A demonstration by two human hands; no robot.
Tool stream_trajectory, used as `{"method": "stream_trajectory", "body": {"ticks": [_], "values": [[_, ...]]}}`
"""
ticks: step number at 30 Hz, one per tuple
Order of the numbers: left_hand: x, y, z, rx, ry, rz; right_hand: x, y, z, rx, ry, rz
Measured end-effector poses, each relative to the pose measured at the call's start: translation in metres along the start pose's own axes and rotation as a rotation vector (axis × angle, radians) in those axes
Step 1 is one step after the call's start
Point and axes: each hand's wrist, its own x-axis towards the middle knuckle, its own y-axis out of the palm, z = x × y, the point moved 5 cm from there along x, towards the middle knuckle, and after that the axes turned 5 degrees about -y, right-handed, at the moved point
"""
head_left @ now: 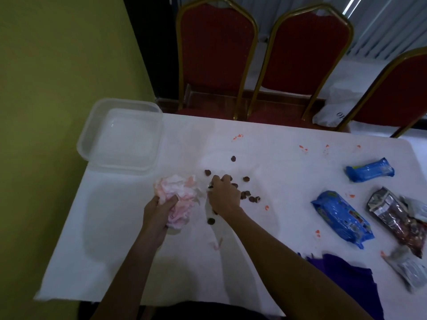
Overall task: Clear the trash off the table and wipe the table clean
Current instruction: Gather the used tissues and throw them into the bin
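My left hand (159, 210) grips a crumpled white tissue stained pink (178, 192) near the middle of the white table (115, 239). My right hand (223, 195) is beside it, fingers curled down over several small brown nut-like pieces (251, 197) scattered on the table; what it holds is hidden. A strip of white paper (216, 232) lies under the right wrist. Orange smears (238, 136) dot the far and right parts of the table.
A clear plastic container (120, 137) sits on the table's far left corner. Two blue wrappers (369, 170) (342, 218), silvery wrappers (390, 213) and a purple cloth (346, 276) lie at the right. Red chairs with gold frames (215, 54) stand behind the table.
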Motion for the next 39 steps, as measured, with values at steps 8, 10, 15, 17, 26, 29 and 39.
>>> {"method": "stream_trajectory", "body": {"ticks": [8, 10, 15, 17, 26, 29, 39], "values": [[-0.016, -0.003, 0.008, 0.030, 0.008, -0.009, -0.009, -0.013, 0.000, 0.135, -0.045, -0.184], [-0.021, 0.000, 0.005, 0.065, 0.016, 0.004, -0.016, -0.022, -0.006, 0.304, -0.015, -0.250], [-0.037, 0.023, -0.012, 0.223, 0.080, 0.049, -0.058, -0.031, -0.005, 0.576, -0.028, -0.271], [-0.043, 0.036, -0.017, 0.297, 0.100, 0.021, -0.073, -0.030, 0.003, 0.621, -0.061, -0.253], [-0.072, 0.044, -0.017, 0.301, 0.158, 0.022, -0.111, -0.021, 0.025, 0.780, -0.119, -0.169], [-0.083, 0.035, -0.007, 0.281, 0.153, -0.013, -0.122, -0.019, 0.029, 0.788, -0.167, -0.125], [-0.123, -0.017, 0.035, 0.098, 0.125, -0.120, -0.162, -0.001, 0.061, 0.665, -0.345, 0.019]]}}
